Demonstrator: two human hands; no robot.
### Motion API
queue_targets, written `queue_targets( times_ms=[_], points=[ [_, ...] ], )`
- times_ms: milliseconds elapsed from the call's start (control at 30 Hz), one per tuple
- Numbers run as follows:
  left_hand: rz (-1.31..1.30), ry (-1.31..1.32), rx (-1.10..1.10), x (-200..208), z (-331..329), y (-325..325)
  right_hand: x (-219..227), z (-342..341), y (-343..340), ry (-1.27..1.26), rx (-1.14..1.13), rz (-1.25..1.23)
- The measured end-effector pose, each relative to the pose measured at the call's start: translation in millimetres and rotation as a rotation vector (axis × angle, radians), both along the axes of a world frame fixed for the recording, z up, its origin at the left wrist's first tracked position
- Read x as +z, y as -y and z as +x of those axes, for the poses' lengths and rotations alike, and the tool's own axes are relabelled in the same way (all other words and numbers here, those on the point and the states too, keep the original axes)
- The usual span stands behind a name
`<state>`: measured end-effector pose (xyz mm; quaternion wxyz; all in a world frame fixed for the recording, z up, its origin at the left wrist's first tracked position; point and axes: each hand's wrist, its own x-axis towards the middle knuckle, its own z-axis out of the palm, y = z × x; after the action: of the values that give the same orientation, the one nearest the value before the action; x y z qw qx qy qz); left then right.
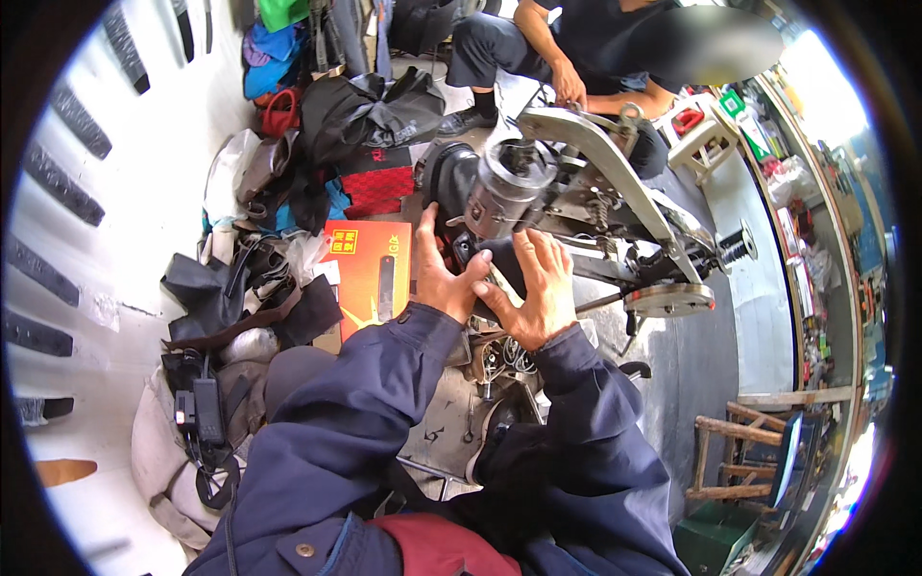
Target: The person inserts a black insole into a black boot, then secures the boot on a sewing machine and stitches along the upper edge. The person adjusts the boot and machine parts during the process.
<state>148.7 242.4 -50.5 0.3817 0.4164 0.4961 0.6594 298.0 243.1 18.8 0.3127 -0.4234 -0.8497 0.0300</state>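
In front of me stands a metal shoe-repair sewing machine with a round cylinder head and a long curved arm. A black leather piece, perhaps a shoe, lies under its head; much of it is hidden by my hands. My left hand rests along its left side, fingers stretched upward and thumb toward the middle. On the right side my right hand lies with its fingers spread over the black leather. My two thumbs nearly meet. Neither hand is closed round anything.
An orange box stands left of the machine, near a heap of bags and scraps. Across from me, a seated person's hand is near the machine arm. A handwheel juts right. A wooden stool stands at the lower right.
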Motion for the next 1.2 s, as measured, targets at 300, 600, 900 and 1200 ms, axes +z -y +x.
queue_targets(
  times_ms=[300,600,900,1200],
  points=[
    [0.058,0.013,-0.042,8.5,3.5,-0.2,3.0,3.9,0.4,0.028,-0.077,-0.124],
    [0.035,-0.047,-0.071,5.9,-2.1,-1.3,10.6,15.8,5.9,-0.105,-0.031,-0.113],
    [0.043,0.062,-0.116,12.2,2.7,3.0,-20.9,184.0,22.9,-0.098,-0.626,-0.455],
    [0.096,-0.04,-0.053,10.3,5.1,0.1,-88.8,220.0,1.5,-0.319,-0.724,-0.806]
  ],
)
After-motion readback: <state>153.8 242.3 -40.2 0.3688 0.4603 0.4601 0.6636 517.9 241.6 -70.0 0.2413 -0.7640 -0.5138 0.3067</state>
